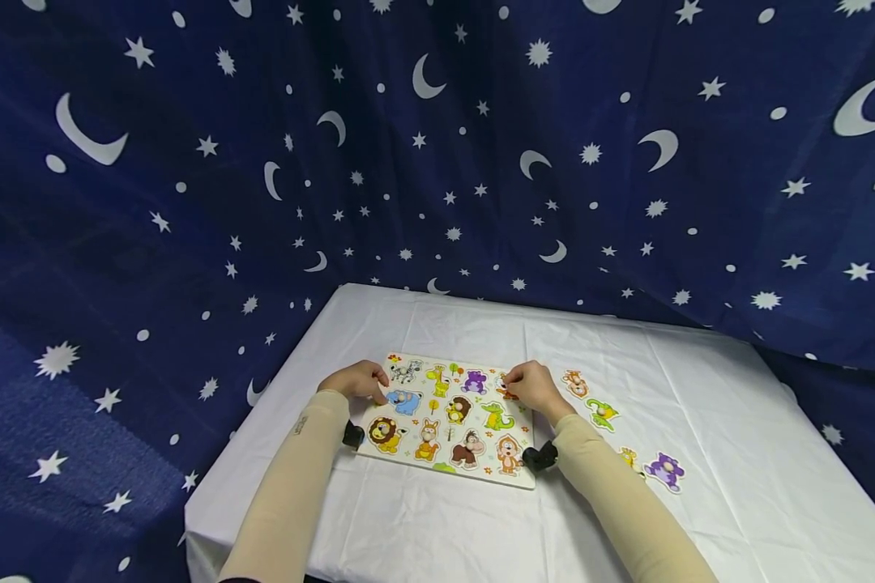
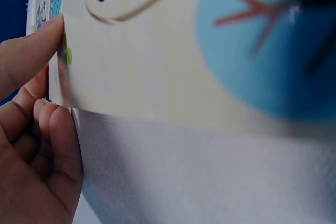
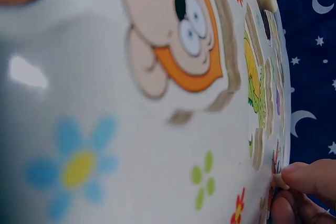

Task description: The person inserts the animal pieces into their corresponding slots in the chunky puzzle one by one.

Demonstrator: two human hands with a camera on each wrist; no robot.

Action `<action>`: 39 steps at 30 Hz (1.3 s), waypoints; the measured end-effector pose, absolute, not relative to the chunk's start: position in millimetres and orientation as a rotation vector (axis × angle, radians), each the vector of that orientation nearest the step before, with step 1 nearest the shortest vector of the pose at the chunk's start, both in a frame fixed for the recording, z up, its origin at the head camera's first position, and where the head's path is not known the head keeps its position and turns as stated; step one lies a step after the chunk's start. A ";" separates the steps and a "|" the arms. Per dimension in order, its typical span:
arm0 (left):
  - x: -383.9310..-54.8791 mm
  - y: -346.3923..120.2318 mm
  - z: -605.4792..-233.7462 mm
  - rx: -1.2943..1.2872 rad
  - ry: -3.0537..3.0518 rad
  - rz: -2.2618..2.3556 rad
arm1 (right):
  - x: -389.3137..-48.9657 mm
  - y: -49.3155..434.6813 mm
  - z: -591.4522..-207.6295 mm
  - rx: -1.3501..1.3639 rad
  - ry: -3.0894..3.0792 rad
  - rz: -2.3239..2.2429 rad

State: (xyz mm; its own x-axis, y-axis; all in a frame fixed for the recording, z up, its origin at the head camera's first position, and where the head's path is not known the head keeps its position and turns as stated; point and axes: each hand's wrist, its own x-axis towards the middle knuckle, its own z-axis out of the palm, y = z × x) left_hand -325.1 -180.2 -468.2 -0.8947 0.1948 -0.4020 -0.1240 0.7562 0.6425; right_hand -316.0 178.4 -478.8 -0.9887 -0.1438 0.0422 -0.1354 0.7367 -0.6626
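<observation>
A white wooden animal puzzle board (image 1: 408, 435) lies on the table. My left hand (image 1: 357, 380) grips its left edge; in the left wrist view the thumb (image 2: 37, 45) lies on the top face and the other fingers curl at the edge. At the board's upper right, my right hand (image 1: 535, 387) pinches the small knob (image 3: 280, 182) of an orange-red puzzle piece (image 1: 505, 391), which the fingers largely cover. Around the hands the board shows a zebra (image 1: 406, 371), a blue elephant (image 1: 404, 402), a purple hippo (image 1: 474, 381) and a green crocodile (image 1: 497, 416).
Several loose pieces lie right of the board: an orange animal (image 1: 575, 384), a green crocodile piece (image 1: 601, 414), a yellow giraffe piece (image 1: 629, 458), partly behind the right sleeve, and a purple hippo piece (image 1: 665, 471). A white cloth (image 1: 758, 502) covers the table; a starry blue curtain (image 1: 445, 202) hangs behind.
</observation>
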 end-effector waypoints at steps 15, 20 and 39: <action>-324.6 -179.0 -467.1 0.073 2.508 0.957 | -309.7 188.1 -473.7 -0.208 2.918 -1.143; -325.2 -179.3 -467.0 0.058 2.499 0.966 | -310.0 194.7 -474.8 -0.220 2.957 -1.125; -327.9 -181.0 -471.7 0.036 2.473 1.016 | -310.2 228.8 -472.1 0.047 3.066 -1.120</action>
